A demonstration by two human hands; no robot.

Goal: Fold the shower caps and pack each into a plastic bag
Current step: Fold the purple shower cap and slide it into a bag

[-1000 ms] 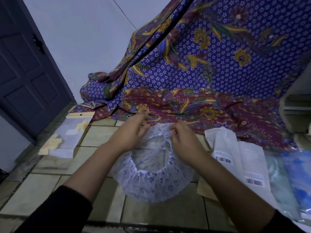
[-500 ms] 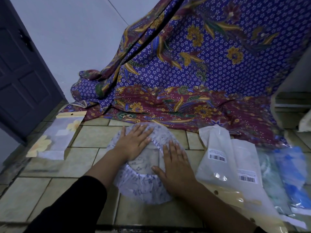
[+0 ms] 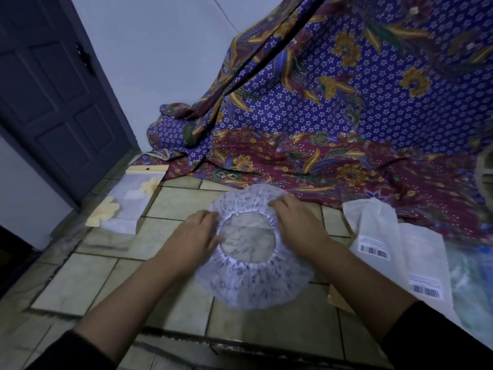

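Both hands work a shower cap lying opening-up on the tiled floor; left hand and right hand pinch its elastic rim, fingers curled; plastic bags just right; open tiles left.

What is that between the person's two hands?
In the head view, the round elastic opening of the shower cap, lying on the floor tiles, sits between the left hand and right hand, which grip its rim.

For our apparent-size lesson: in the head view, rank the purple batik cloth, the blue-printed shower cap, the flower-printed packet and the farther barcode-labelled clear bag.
1. Purple floral batik cloth
2. White, blue-printed plastic shower cap
3. Flower-printed packet and farther barcode-labelled clear plastic bag: look alike, so unranked.
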